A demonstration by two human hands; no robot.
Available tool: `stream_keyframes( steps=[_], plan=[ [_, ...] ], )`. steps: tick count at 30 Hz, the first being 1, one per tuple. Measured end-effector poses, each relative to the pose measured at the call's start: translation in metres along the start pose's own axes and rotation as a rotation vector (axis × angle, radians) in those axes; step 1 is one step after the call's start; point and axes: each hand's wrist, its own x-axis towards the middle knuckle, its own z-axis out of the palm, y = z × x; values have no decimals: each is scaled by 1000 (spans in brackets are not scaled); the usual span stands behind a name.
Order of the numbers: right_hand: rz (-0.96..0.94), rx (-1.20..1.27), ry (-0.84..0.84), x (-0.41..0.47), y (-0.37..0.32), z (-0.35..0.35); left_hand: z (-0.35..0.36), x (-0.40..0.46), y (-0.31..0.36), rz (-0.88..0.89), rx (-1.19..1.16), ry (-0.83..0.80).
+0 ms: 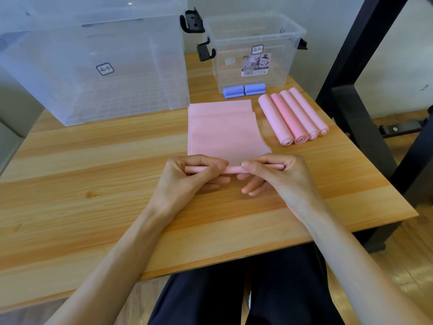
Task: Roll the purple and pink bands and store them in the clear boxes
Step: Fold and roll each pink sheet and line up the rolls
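Head view: four pink rolls (293,116), two purple (243,90).

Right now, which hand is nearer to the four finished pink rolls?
Right. The right hand pinches the band's rolled edge just below and left of the pink rolls. The left hand holds the same edge farther left.

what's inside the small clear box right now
Nothing shows inside the small clear box; through its walls it looks empty. The purple rolls lie on the table just before it. Its label hides a small patch.
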Motion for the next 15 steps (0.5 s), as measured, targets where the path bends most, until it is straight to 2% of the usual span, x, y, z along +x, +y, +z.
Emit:
stream_keyframes(
  steps=[15],
  plan=[
    [-3, 21, -19, 1, 1, 0, 1, -1, 1, -2, -13, 10]
  ],
)
